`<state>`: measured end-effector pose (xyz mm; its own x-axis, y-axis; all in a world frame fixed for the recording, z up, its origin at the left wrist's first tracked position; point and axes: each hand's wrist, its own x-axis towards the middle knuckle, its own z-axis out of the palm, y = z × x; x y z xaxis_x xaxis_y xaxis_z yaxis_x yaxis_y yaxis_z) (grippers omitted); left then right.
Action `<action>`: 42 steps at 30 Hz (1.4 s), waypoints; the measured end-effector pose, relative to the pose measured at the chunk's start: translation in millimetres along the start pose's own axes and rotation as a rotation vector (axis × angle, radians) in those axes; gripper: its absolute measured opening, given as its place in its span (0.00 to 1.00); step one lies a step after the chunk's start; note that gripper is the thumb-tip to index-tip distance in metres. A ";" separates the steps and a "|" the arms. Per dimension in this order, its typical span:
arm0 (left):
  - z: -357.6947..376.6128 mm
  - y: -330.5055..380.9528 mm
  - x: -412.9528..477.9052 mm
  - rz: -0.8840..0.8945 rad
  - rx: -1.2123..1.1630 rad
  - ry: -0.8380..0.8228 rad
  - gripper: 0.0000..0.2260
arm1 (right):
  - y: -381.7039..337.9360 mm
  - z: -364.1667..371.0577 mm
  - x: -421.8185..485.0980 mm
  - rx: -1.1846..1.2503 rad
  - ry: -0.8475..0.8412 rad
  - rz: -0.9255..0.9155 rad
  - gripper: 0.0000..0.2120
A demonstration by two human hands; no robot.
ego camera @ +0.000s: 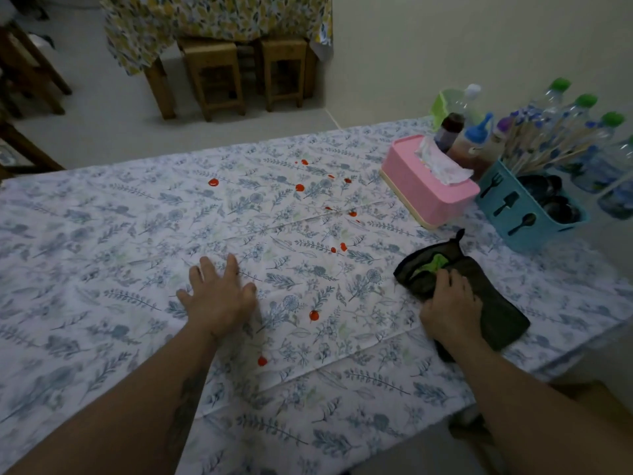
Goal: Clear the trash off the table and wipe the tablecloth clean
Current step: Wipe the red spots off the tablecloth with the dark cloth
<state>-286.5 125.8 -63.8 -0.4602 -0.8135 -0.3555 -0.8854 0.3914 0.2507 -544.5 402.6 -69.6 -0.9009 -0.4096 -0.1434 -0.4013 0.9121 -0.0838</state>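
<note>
The tablecloth is seen spread w/ a blue floral print, and red sauce spots are scattered over its middle, from the far centre down toward the near edge. No loose trash is seen on the cloth, so the clearing step is judged done; wiping is judged the step in hand, w/ none of the spots yet removed.

The right hand is pressed palm-down on a dark cleaning cloth, fingers curled over its near-left part; a green patch shows at the cloth's far-left corner. The rag lies flat on the table's right side, its long axis running from far-left to near-right. It is pinned under the palm rather than lifted.

The left hand is laid flat on the tablecloth, fingers spread and released, nothing held; it is prob. bracing the fabric.

Key relation: the spots lie to the left of the rag and mostly beyond it. The closest ones, a pair and a single drop, sit between the two hands. The right hand is the one w/ the rag, so a leftward sweep is called for.

A pink tissue box and a blue cutlery caddy stand at the far right, clear of the stains.
</note>
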 end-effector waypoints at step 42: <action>4.9 4.9 -0.5 -0.047 0.069 0.028 0.33 | -155.3 14.3 -14.3 0.174 -0.192 -0.942 0.31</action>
<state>-291.0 130.3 -66.9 -0.4169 -0.8429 -0.3403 -0.9089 0.3805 0.1709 -466.9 266.5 -68.6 -0.1751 -0.9795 -0.1000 -0.8992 0.2004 -0.3889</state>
